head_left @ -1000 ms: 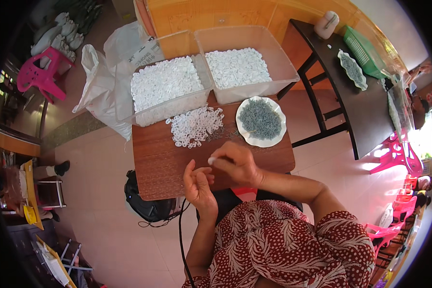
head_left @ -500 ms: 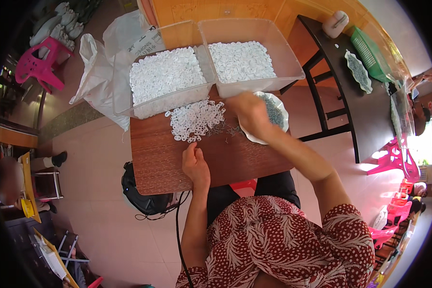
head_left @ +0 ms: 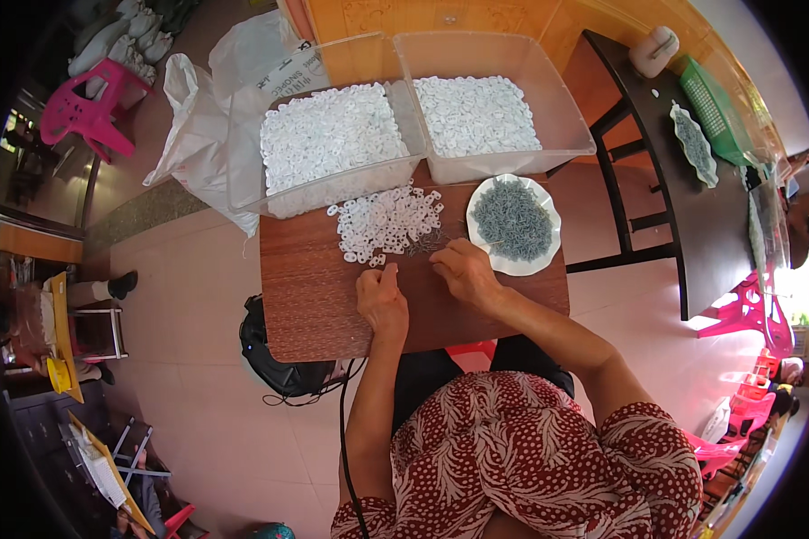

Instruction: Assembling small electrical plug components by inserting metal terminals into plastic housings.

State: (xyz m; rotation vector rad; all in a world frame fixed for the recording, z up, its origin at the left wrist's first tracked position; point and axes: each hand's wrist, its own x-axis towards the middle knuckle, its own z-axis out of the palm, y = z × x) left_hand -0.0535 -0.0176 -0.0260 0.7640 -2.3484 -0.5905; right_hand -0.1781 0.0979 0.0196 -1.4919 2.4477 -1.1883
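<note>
My left hand (head_left: 383, 301) rests on the brown tabletop at the near edge of a pile of small white plastic pieces with holes (head_left: 377, 225). Its fingers are drawn together, and what they may hold is too small to make out. To its right, my right hand (head_left: 467, 272) has its fingertips pinched beside a small heap of thin grey nail-like pins (head_left: 427, 241); anything between them is hidden. Just beyond the right hand stands a white scalloped plate (head_left: 518, 268), heaped with small grey pins (head_left: 512, 220).
Two clear plastic tubs (head_left: 342, 186) (head_left: 503, 164) full of white pieces stand at the table's far side. A white sack (head_left: 193, 153) lies to the left. On the right, a dark table (head_left: 683, 216) carries a green basket (head_left: 710, 112). A black bag (head_left: 279, 359) sits below the table's left edge.
My right hand has moved nearer to me, away from beside the plate's far left, down to the small heap of pins. My left hand stays by the white pile. The whole view has shifted slightly.
</note>
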